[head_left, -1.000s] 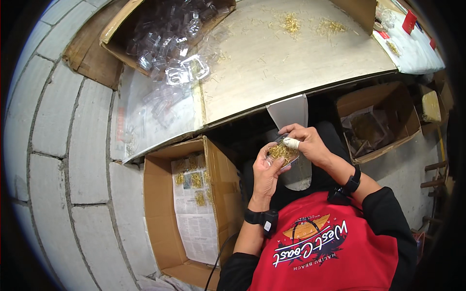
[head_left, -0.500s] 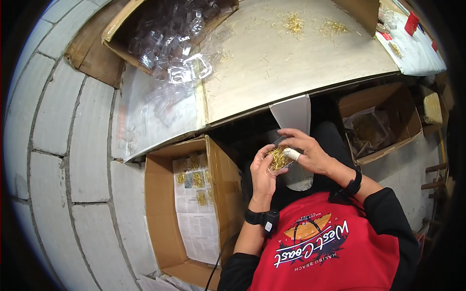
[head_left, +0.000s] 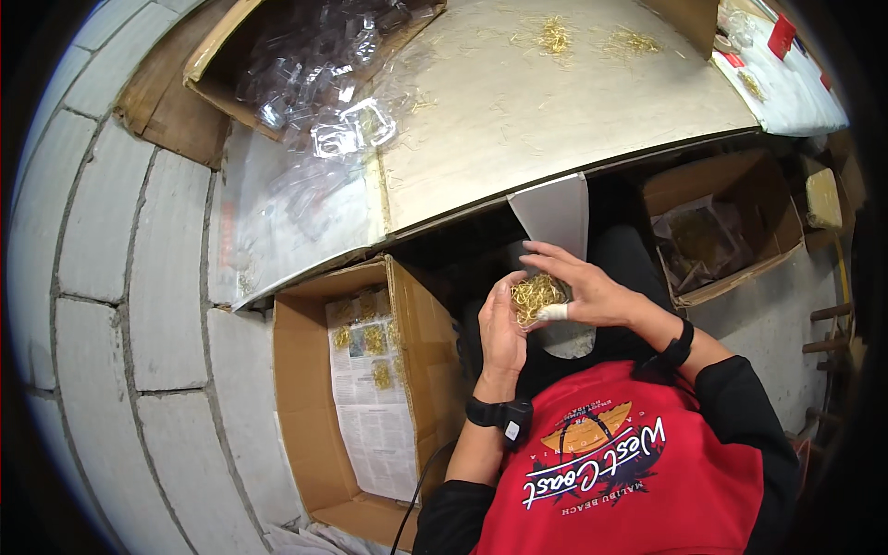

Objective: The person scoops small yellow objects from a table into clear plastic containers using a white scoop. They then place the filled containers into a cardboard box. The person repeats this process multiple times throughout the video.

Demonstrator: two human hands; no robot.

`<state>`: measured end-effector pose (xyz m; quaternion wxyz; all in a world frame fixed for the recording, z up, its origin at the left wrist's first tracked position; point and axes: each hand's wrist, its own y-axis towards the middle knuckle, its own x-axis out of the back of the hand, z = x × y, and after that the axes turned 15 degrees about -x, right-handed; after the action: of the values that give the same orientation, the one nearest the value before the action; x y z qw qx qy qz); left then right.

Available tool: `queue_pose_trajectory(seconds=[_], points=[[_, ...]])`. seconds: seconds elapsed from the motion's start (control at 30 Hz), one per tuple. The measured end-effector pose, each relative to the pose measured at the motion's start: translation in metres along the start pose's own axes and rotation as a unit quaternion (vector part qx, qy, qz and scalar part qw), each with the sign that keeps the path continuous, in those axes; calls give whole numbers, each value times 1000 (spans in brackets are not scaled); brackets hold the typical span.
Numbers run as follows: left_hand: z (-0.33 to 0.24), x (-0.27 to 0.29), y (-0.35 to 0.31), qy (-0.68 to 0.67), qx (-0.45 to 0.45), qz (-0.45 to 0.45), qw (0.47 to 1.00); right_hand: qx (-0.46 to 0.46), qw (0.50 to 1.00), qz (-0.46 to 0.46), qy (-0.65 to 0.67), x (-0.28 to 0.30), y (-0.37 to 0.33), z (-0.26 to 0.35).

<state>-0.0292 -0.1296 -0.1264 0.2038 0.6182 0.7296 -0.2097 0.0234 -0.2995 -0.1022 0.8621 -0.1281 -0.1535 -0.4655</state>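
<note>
One clump of thin gold-coloured pieces (head_left: 537,298), just right of frame centre, between both hands. Left hand (head_left: 504,331): grip closed on clump's left side. Right hand (head_left: 599,292): grip closed on its right; one white thumb wrap (head_left: 554,313). Two loose gold piles (head_left: 554,37) on worktop (head_left: 555,120), top right of centre. Clear plastic cases (head_left: 333,139), upper left, too overlapped to count.

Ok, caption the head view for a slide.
The left hand and right hand hold a clump of thin golden pieces between them, beside an open, paper-lined cardboard box.
</note>
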Motion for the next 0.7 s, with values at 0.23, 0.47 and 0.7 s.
queue_pose_trajectory(seconds=[0.23,0.47,0.7], points=[[1,3,-2,-3,9,1,1000,-36,999,-19,-5,-2,0,3],[4,11,1,-53,5,-8,999,140,940,-37,-309,0,-11,3],[10,14,5,-56,4,-22,998,142,921,-7,-363,-10,-10,8]])
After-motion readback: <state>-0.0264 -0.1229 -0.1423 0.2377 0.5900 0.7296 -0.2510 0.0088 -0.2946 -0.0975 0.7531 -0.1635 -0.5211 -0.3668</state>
